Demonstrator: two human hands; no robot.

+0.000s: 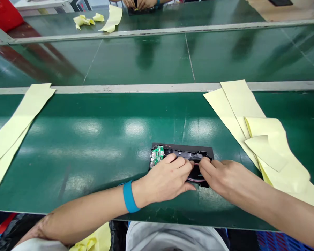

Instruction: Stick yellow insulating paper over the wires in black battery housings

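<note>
Near the front edge of the green bench [94, 146] lies a black casing [188, 152] with a green circuit board [157, 155]; left hand [170, 179] and right hand [221, 176] pinch red wires [196, 179] inside it, yellow paper strips [251, 122] toward the right edge

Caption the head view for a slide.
Both hands, left hand and right hand, press on a black tray holding a green circuit board.

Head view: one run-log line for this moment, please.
left hand on black tray | right hand on wires | green board left end | yellow sheets right
</note>
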